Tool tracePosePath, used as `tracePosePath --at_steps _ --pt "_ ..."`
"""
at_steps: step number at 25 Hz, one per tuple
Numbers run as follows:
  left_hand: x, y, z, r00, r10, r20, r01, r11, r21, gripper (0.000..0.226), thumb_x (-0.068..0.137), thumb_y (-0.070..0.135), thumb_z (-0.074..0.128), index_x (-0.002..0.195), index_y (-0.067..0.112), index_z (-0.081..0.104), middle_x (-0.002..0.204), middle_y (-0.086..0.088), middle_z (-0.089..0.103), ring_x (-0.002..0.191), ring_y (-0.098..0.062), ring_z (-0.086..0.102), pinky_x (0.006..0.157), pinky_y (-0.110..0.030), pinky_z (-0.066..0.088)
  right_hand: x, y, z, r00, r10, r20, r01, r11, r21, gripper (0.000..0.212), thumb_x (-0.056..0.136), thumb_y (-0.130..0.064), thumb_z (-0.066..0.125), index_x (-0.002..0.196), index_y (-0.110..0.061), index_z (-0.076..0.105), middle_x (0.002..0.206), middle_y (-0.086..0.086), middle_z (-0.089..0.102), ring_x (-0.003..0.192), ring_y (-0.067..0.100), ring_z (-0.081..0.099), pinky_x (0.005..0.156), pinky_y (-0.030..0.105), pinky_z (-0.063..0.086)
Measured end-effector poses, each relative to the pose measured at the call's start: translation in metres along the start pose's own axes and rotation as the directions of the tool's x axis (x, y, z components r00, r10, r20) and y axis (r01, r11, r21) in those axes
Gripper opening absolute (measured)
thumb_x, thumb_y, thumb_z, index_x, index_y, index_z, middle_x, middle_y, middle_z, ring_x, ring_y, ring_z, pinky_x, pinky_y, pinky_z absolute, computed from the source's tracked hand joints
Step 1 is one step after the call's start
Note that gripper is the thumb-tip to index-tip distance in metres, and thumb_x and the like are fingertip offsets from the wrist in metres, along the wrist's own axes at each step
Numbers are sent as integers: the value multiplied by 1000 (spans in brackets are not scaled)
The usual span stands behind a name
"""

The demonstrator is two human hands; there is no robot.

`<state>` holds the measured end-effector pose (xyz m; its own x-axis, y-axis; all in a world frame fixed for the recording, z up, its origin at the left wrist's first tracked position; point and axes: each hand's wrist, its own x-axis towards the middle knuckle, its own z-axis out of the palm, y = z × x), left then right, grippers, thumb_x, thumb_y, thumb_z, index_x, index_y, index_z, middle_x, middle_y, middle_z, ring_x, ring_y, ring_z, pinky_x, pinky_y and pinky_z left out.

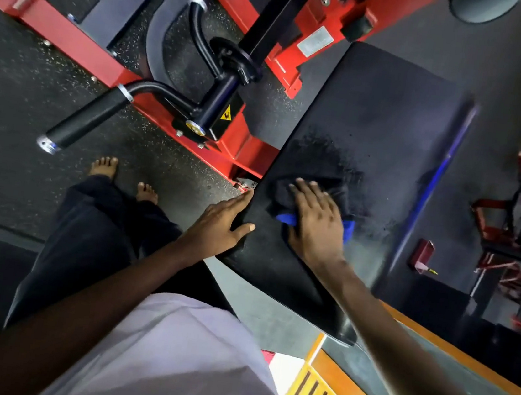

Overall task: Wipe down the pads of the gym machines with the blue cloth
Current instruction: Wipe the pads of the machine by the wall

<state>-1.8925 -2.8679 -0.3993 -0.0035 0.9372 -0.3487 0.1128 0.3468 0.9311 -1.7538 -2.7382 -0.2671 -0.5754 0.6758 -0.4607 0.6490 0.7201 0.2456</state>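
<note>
- Cloth [287,217], blue: bunched on black pad [377,113] near its close left corner, under the palm and fingers of right hand [315,219]; blue edges show either side of the palm.
- Right hand: flat, fingers straight, pressing down, not curled round anything.
- Left hand [220,222]: fingers straight along the pad's left edge, thumb on top, holding nothing.
- Damp patch [323,152]: on the pad just beyond the fingertips.

Matt black textured pad [371,112], soft blue cloth [286,217], glossy red metal frame [75,40]
</note>
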Motion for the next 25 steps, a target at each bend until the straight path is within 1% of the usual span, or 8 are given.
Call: tracePosePath --at_steps 3,6,8,11,13,16,19,25 --pt "3 -4 5 999 13 -42 -14 1000 -24 75 91 45 56 156 13 34 156 -4 43 143 -20 42 117 -44 35 75 4 -7 983 -159 88 156 987 39 70 70 -21 66 139 -13 56 143 7 57 133 28 52 111 41 39" --pt "6 -10 9 997 43 -59 -45 998 -42 75 92 45 57 156 14 34 155 -4 44 141 -21 45 116 -44 37 133 38 -29 998 45 50 -45 999 9 62 76 -25 58 136 -14 56 131 13 63 118 36 59 99 42 45" --pt "6 -14 9 995 71 -73 -75 996 -52 73 94 41 61 156 14 33 156 -4 44 141 -21 45 116 -41 36 133 36 -31 988 149 32 -149 989 -2 65 79 -28 60 140 -9 52 135 17 59 122 38 56 102 44 44" --pt "7 -14 9 992 85 -96 -91 994 -66 71 96 34 65 156 13 34 157 -3 41 142 -20 42 116 -31 28 101 2 -18 998 -24 65 30 995 -98 68 83 -42 64 142 -10 52 145 12 54 135 31 49 111 41 37" --pt "12 -9 10 988 91 -128 -99 993 -59 70 97 33 64 156 13 34 158 -4 40 143 -20 41 115 -29 27 110 -4 -24 980 -156 125 173 975 -138 63 88 -54 50 136 -14 58 140 6 58 132 28 52 109 40 38" --pt "25 1 10 978 132 -161 -135 991 -6 69 97 35 61 156 11 33 159 -5 38 143 -21 41 116 -33 29 173 21 -40 989 -51 142 75 982 -172 62 81 -49 33 120 -10 61 125 13 62 113 37 59 92 43 45" --pt "42 8 5 982 140 -124 -137 990 26 70 99 37 59 158 13 29 162 -2 32 147 -17 34 118 -31 23 189 40 -45 991 47 123 -28 987 -157 59 83 -34 57 134 -4 55 140 16 54 125 38 52 101 46 44" --pt "51 7 7 982 136 -135 -132 991 34 73 96 42 62 157 15 32 162 0 31 147 -12 33 119 -17 16 145 37 -29 971 -201 127 213 972 -94 56 81 -39 62 130 -11 59 128 9 62 117 33 59 95 41 47"
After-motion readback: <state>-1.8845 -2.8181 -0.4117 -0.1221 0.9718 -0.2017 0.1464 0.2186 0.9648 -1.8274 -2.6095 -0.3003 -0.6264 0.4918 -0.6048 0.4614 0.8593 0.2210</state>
